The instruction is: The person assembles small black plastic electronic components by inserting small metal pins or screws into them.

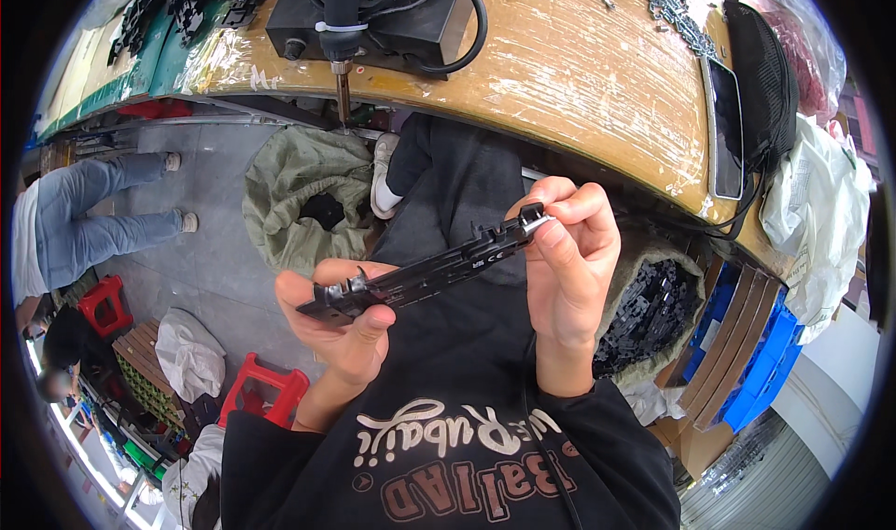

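Observation:
Over my lap I hold a long, narrow black plastic part [439,271], tilted so its right end is higher. My left hand [341,343] is closed round its lower left end, thumb in front and fingers behind. At the upper right end, a small silvery metal piece [536,224] shows against the black plastic. My right hand [577,264] pinches this piece between thumb and fingers, partly hiding it; whether it is fixed to the part I cannot tell. Small tabs stand up along the part's top edge.
A soldering iron [343,54] points down over the edge of the wooden bench [579,82], before a black box [411,40]. Metal pieces [667,3] and a phone [725,129] lie right. Sacks [289,189] stand below; a red stool [266,385] is left.

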Motion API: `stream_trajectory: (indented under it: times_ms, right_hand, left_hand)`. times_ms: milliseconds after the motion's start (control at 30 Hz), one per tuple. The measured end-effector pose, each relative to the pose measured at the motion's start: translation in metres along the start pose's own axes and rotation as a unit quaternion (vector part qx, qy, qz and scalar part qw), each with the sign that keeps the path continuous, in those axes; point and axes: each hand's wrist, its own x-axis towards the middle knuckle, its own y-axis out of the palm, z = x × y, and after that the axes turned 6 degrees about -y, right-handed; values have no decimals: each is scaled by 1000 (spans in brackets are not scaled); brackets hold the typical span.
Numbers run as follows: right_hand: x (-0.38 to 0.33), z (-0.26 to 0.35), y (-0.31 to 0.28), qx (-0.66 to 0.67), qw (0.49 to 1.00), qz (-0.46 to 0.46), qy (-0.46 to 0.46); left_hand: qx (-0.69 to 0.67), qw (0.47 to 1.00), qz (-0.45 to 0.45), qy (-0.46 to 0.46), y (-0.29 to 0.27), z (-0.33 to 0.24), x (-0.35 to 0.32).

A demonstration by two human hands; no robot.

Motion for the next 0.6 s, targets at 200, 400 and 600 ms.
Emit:
stream_trajectory:
  times_ms: [200, 400, 600]
  right_hand:
    - [0, -2, -3, -8, 1000, 20, -5]
    - [1, -1, -2, -21, 999, 27, -8]
    - [-1, -4, 0, -45, 998, 7, -48]
  left_hand:
    - [4, 1000, 29, 2, -4, -1, -2]
    - [40, 999, 2, -22, 2, -5, -4]
    - [72, 996, 46, -7, -3, -4, -2]
